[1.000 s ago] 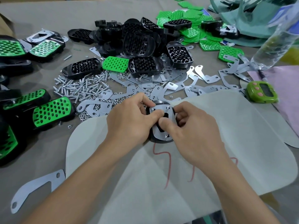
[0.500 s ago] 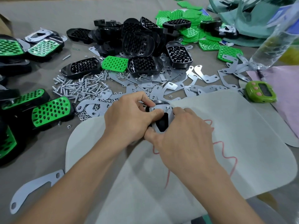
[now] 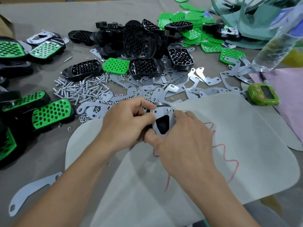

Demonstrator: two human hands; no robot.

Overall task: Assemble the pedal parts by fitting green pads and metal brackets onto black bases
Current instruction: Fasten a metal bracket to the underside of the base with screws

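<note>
Grey cloth-covered desk (image 3: 41,18), middle: left hand (image 3: 126,123) and right hand (image 3: 183,141) pinch a flat silver metal bracket (image 3: 161,114) onto a rounded black plastic base (image 3: 161,104); loose silver screws (image 3: 78,90) through its holes probably come next.

Single view, head-worn, wide-angle. Looks forward and steeply down across a grey table (image 3: 41,18). Wearer's left hand (image 3: 124,123) and right hand (image 3: 185,145) reach in from the bottom edge and hold a pedal part (image 3: 161,112) close below the lens, near frame centre. Far side of table, with heap of black bases (image 3: 139,45), runs along top edge. Bottle (image 3: 278,40) at upper right is blurred.
</note>
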